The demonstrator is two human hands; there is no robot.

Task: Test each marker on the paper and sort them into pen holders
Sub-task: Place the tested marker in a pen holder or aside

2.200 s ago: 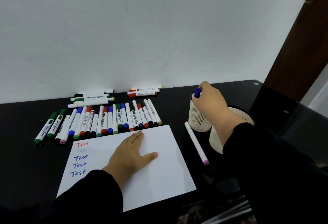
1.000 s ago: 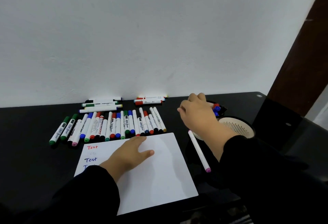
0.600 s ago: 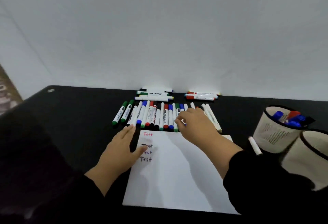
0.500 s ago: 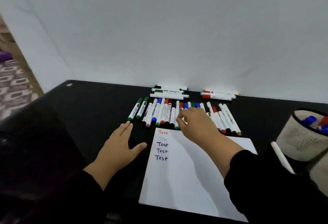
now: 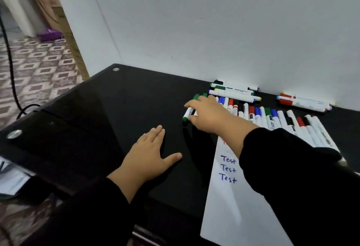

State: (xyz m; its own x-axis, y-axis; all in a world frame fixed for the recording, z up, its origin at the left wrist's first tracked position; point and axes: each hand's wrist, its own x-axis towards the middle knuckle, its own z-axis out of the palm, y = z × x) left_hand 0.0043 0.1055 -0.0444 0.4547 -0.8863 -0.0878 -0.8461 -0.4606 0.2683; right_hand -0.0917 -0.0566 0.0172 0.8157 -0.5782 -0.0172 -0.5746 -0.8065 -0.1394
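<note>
Right hand point(image 5: 206, 115) reaches to 12 o'clock, fingers pinching the green-capped marker point(image 5: 187, 113) at the marker row's point(image 5: 272, 121) left end. Left hand point(image 5: 150, 154) flat, released, on the black table point(image 5: 116, 105); bare tabletop toward 10 o'clock. Paper point(image 5: 233, 206) at 3 o'clock of the left hand.

Dim, soft light; glossy table point(image 5: 120, 97) reflects; edges bend.
</note>
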